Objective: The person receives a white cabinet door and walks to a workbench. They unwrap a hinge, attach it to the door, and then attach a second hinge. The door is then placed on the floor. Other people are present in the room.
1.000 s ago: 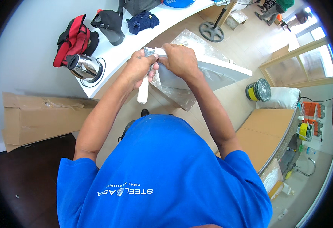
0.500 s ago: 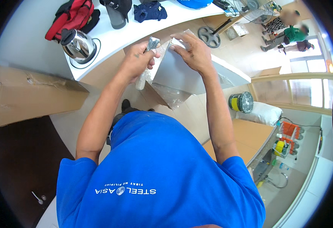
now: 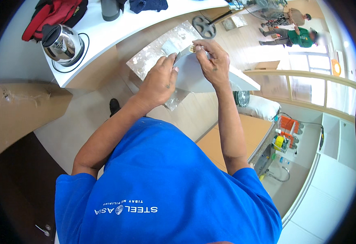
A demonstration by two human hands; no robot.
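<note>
A white panel is standing on edge in front of me, its upper corner between my hands. My left hand is closed, with thumb and fingers pinching one end of a short grey strip over that corner. At the strip's other end, a small gold-coloured part shows beside the fingertips of my right hand, which is also closed in a pinch. The exact kind of this piece is too small to make out. Beyond my hands lies a plastic-covered board or box, scuffed with white.
A white counter at far left bears a steel kettle and a red bag. A large cardboard box stands left. A fan base is ahead. Two people stand far right; cardboard sheets lie right.
The pale-handled, grey-topped object in my left hand no longer shows. My left hand has moved right and lower, toward the panel's corner, and the grey strip now shows between my hands.
</note>
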